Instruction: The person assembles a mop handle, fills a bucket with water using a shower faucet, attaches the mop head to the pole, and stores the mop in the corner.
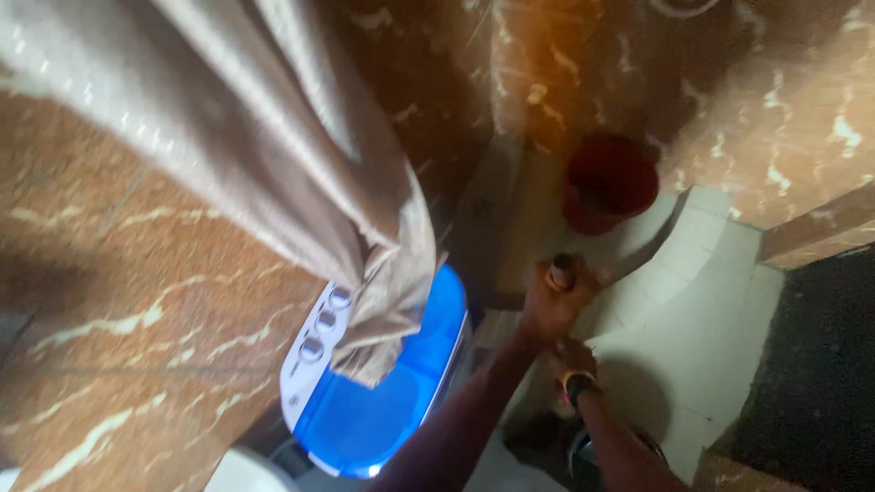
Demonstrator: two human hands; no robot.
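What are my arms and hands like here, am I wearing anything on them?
Both forearms are bare, with no sleeves showing. The right wrist carries a dark watch with a round face on a dark strap. The left hand and right hand wear no gloves.

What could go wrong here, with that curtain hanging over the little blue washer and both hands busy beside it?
The beige curtain drapes onto the blue washer lid and its dials; it might snag or get wet. The left hand grips a dark, blurred object with the right hand just under it; a slip could drop it onto the pale floor tiles near the red bucket.
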